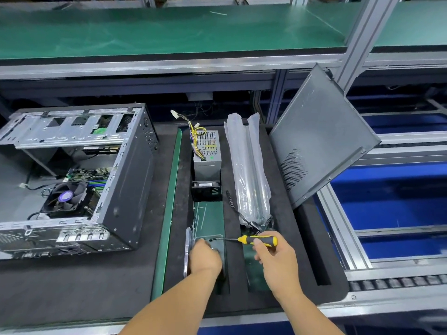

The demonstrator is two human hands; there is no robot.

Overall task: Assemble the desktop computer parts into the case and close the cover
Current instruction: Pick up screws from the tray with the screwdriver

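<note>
The open computer case (125,180) lies on its side at the left, with the motherboard and a CPU fan (65,199) inside. A black foam tray (285,250) to its right holds the power supply (208,151) with its yellow cables, a small black fan (206,192) and plastic-wrapped parts (249,165). My right hand (275,259) grips a yellow-and-black screwdriver (257,240), whose tip points left over a small clear tray of screws (212,238). My left hand (205,257) reaches into that tray with fingers curled down; what they hold is hidden. The grey side cover (319,139) leans upright at the tray's right.
A green-topped shelf (169,32) spans above the bench on aluminium posts (358,39). Blue bins (391,204) and a roller conveyor (396,282) lie to the right. A green mat strip (169,201) runs between case and foam tray. A metal bracket (188,252) stands beside my left hand.
</note>
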